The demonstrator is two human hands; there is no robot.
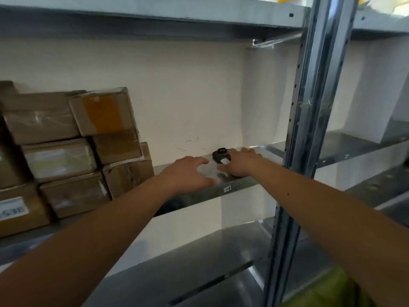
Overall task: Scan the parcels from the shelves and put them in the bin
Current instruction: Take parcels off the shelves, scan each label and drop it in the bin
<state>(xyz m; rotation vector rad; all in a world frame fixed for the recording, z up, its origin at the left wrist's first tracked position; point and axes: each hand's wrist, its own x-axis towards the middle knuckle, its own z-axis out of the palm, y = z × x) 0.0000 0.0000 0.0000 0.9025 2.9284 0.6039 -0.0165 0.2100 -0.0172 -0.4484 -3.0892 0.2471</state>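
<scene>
Beside stacked parcels [73, 151], both hands lie apart, fingers spread, flanking a black scanner [220, 155].

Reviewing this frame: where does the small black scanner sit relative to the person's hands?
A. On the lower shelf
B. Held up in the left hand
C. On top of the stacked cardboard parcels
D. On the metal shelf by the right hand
D: the scanner lies on the shelf against the right hand, with the left hand beside it.

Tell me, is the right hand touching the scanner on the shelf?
Touching. The head view shows the right hand lying against the black scanner on the shelf, its fingers overlapping the scanner's near side with no gap.
</scene>
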